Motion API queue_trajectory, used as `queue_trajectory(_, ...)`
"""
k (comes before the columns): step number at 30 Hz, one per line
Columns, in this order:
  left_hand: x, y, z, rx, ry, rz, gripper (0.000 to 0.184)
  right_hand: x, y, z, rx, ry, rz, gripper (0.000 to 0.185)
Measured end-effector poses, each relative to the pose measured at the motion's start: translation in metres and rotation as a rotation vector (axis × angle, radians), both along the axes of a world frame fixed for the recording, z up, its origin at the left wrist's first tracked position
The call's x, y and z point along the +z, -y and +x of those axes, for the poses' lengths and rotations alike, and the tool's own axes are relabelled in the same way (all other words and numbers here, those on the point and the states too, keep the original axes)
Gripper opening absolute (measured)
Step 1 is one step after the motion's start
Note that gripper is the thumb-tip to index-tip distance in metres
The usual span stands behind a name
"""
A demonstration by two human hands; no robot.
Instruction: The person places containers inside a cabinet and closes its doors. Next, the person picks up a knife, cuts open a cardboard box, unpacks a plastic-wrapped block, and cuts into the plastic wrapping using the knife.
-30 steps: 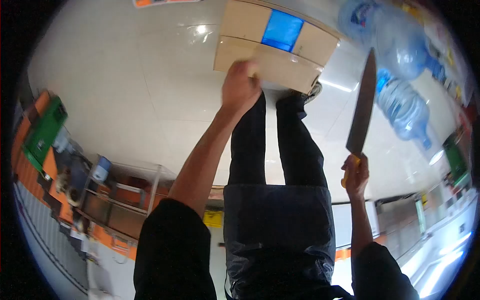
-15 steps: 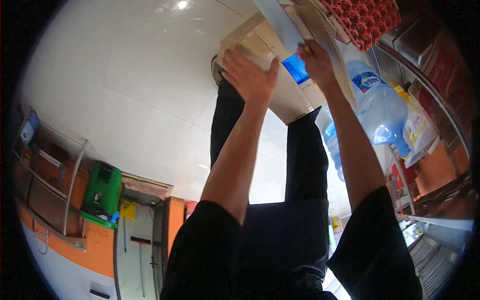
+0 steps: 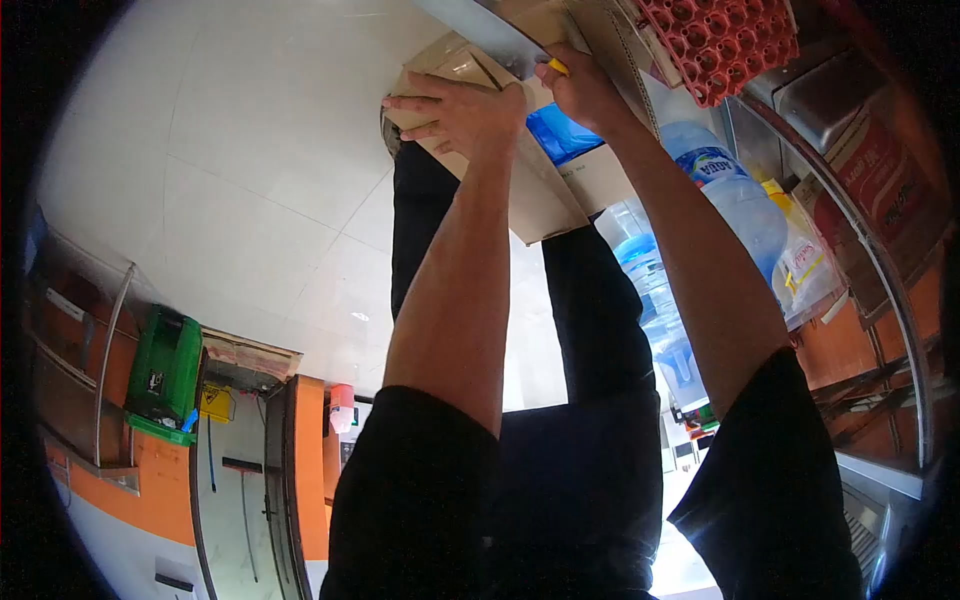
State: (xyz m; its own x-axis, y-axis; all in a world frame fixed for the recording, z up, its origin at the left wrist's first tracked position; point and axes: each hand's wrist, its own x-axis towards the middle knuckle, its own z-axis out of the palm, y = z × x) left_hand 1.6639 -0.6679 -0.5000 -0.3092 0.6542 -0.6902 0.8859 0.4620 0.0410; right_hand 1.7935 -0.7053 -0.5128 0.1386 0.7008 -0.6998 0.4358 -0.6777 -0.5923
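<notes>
A cardboard box sits at the top centre, its upper side parted, with blue plastic showing inside. My left hand lies on the box's left flap with its fingers spread. My right hand is closed around the yellow handle of a large knife. The broad blade points to the upper left, over the box, and its tip runs out of view. Whether the blade touches the cardboard I cannot tell.
To the right stand clear water bottles, below a stack of red egg trays. A metal-railed rack runs along the right side. A green bin is at the left, near a doorway with a squeegee.
My right hand and the knife have moved up and left, with the blade now across the top of the box. My left hand has shifted slightly on the flap. The view has turned a little.
</notes>
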Motion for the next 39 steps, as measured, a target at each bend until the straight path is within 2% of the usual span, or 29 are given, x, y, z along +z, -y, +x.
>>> queue_trajectory(4,0.008,-0.004,-0.002,-0.034,0.002,-0.022,0.117,-0.012,0.004,-0.003,-0.007,0.016,0.002,0.038)
queue_trajectory(6,0.013,0.000,-0.012,-0.045,0.108,0.071,0.113,-0.015,-0.001,-0.002,0.007,0.028,-0.017,0.039)
queue_trajectory(8,0.020,0.019,-0.050,-0.041,0.299,0.277,0.105,-0.018,-0.002,-0.012,-0.008,0.035,-0.088,0.040)
queue_trajectory(11,0.042,0.020,-0.107,0.265,0.967,0.170,0.094,-0.005,-0.003,-0.017,-0.010,0.066,-0.029,0.041)
queue_trajectory(12,0.068,0.009,-0.111,0.366,1.025,0.049,0.088,0.000,-0.003,-0.017,-0.019,0.061,-0.024,0.042)
queue_trajectory(15,0.060,0.016,-0.151,0.420,1.079,-0.098,0.087,0.004,0.005,-0.016,-0.056,0.055,0.002,0.044)
queue_trajectory(16,0.053,0.018,-0.162,0.411,1.188,-0.065,0.085,0.003,0.011,-0.013,-0.076,0.059,0.018,0.044)
queue_trajectory(19,0.064,0.006,-0.175,0.477,1.111,-0.232,0.081,0.002,0.029,0.013,-0.077,0.102,0.104,0.041)
queue_trajectory(21,0.070,0.003,-0.189,0.497,1.071,-0.280,0.069,0.004,0.039,0.034,-0.009,0.087,0.124,0.035)
queue_trajectory(22,0.046,0.009,-0.220,0.382,1.033,-0.355,0.057,0.010,0.036,0.046,0.050,0.054,0.112,0.032)
queue_trajectory(23,0.043,0.003,-0.232,0.342,0.961,-0.447,0.045,0.015,0.030,0.054,0.106,0.019,0.099,0.029)
queue_trajectory(25,0.049,-0.004,-0.246,0.195,0.677,-0.375,0.043,0.030,0.022,0.057,0.160,-0.037,0.055,0.030)
queue_trajectory(27,0.028,-0.006,-0.252,0.050,0.500,-0.323,0.046,0.033,0.019,0.065,0.172,-0.083,0.049,0.031)
queue_trajectory(28,-0.020,0.014,-0.284,0.077,0.803,-0.158,0.058,0.032,0.019,0.074,0.184,-0.061,0.056,0.030)
queue_trajectory(29,-0.043,0.017,-0.291,-0.006,0.653,-0.111,0.067,0.026,0.020,0.080,0.194,-0.048,0.054,0.030)
queue_trajectory(30,-0.033,0.014,-0.271,-0.083,0.360,-0.109,0.070,0.022,0.022,0.082,0.204,-0.042,0.061,0.029)
queue_trajectory(31,-0.022,0.005,-0.251,-0.162,0.066,-0.092,0.073,0.016,0.024,0.083,0.099,-0.132,0.074,0.029)
queue_trajectory(33,-0.041,-0.001,-0.246,-0.148,0.088,-0.083,0.072,0.010,0.025,0.090,-0.107,-0.288,0.115,0.028)
queue_trajectory(34,-0.049,0.002,-0.241,-0.141,0.101,-0.089,0.072,0.006,0.025,0.093,-0.125,-0.293,0.125,0.027)
queue_trajectory(37,-0.054,0.018,-0.238,-0.286,0.004,0.236,0.063,0.021,0.021,0.071,0.069,-0.062,0.068,0.027)
queue_trajectory(38,-0.030,0.020,-0.224,-0.558,-0.008,0.402,0.060,0.037,0.022,0.057,0.093,0.008,0.042,0.025)
queue_trajectory(39,0.013,0.015,-0.194,-0.591,0.193,0.537,0.061,0.029,0.034,0.046,0.114,0.085,0.218,0.026)
